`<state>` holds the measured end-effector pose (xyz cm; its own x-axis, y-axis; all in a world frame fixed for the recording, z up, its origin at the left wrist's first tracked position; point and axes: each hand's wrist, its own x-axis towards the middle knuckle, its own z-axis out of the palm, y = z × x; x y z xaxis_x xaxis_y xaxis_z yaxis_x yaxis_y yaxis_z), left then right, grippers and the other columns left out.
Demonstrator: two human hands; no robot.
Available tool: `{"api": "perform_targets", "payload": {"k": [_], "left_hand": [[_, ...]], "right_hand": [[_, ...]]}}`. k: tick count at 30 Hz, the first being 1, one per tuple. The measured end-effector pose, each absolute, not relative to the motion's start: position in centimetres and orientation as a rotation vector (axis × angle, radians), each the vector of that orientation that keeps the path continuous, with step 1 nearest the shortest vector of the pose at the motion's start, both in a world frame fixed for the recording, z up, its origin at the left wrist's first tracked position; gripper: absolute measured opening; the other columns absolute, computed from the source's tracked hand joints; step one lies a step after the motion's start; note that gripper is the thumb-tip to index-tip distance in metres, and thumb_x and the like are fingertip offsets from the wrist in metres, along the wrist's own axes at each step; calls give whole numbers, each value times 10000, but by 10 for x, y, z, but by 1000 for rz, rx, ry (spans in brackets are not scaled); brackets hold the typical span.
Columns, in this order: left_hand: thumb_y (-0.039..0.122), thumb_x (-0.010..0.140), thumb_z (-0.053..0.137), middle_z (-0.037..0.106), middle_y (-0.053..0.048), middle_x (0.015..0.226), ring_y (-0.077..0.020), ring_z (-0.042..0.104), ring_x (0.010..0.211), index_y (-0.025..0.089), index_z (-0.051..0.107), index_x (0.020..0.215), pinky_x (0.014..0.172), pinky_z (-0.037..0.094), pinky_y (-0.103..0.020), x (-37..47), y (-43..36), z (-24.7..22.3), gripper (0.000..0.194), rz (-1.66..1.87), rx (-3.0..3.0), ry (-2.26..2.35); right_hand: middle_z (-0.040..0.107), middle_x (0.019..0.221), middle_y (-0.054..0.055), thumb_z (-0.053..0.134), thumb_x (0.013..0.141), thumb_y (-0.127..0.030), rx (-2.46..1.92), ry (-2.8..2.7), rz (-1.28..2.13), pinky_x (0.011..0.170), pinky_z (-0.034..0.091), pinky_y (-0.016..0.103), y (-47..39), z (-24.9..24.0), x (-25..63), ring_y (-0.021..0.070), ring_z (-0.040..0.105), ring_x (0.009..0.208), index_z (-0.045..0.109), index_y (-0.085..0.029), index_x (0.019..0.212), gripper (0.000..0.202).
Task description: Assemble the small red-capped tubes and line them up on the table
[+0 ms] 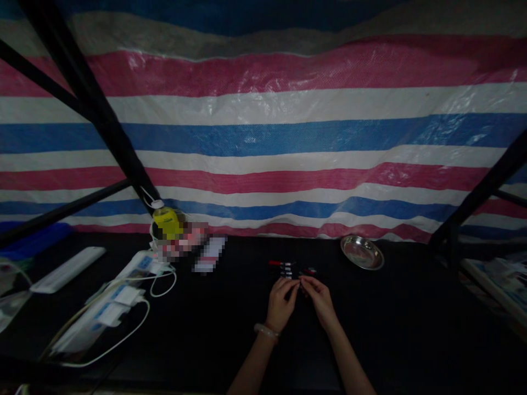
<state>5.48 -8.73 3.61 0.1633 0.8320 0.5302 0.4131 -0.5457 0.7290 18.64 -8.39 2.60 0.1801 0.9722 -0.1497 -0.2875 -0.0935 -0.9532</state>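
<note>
My left hand and my right hand meet over the black table, fingertips nearly touching. Thumb and fingers are pinched together on each, and whatever sits between them is too small and dark to make out. Just beyond my left fingers lie several small silver cylinders in a short column. A slim red piece with a dark, silvery end lies at the top of that group. Beyond my right fingertips is another small red and black piece, partly lost against the dark surface.
A round shiny metal dish stands at the back right. Leftward are a white power strip with plugs and loose cables, a long white box and a yellow-labelled bottle. Black metal posts and a striped sheet bound the table.
</note>
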Motion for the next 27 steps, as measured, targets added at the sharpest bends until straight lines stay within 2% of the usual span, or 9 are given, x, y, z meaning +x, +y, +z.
{"api": "perform_targets", "payload": {"k": [4, 13, 19, 24, 27], "left_hand": [[189, 842, 501, 673, -44, 886, -167, 610, 856, 210, 661, 934, 804, 499, -322, 55, -87, 37, 185, 1389, 1985, 1195], [219, 843, 501, 679, -43, 900, -169, 616, 867, 210, 665, 919, 831, 498, -344, 54, -85, 35, 181, 1411, 1930, 1240], [229, 838, 506, 676, -43, 906, -171, 619, 872, 222, 670, 919, 824, 509, -341, 54, -83, 34, 183, 1384, 1949, 1246], [228, 839, 499, 675, -40, 903, -167, 624, 859, 228, 667, 927, 790, 519, -315, 56, -84, 35, 189, 1405, 1963, 1235], [214, 832, 502, 677, -26, 894, -163, 623, 845, 232, 658, 928, 784, 516, -302, 56, -85, 36, 185, 1401, 1968, 1265]], "right_hand": [[644, 606, 9, 785, 511, -424, -1120, -721, 1239, 492, 383, 219, -82, 27, 185, 125, 554, 546, 698, -167, 845, 430], [693, 705, 45, 818, 464, -381, -1033, -433, 1258, 599, 506, 264, -84, 28, 170, 174, 653, 663, 688, -155, 782, 412], [693, 680, 56, 795, 493, -403, -1083, -505, 1189, 586, 509, 274, -82, 24, 169, 175, 638, 637, 711, -139, 841, 444], [706, 800, 69, 779, 508, -405, -1129, -638, 1120, 654, 509, 296, -85, 27, 168, 185, 629, 692, 724, -152, 840, 421], [694, 734, 42, 777, 513, -406, -1127, -693, 1146, 660, 501, 277, -86, 30, 167, 176, 622, 683, 723, -163, 863, 428]]}}
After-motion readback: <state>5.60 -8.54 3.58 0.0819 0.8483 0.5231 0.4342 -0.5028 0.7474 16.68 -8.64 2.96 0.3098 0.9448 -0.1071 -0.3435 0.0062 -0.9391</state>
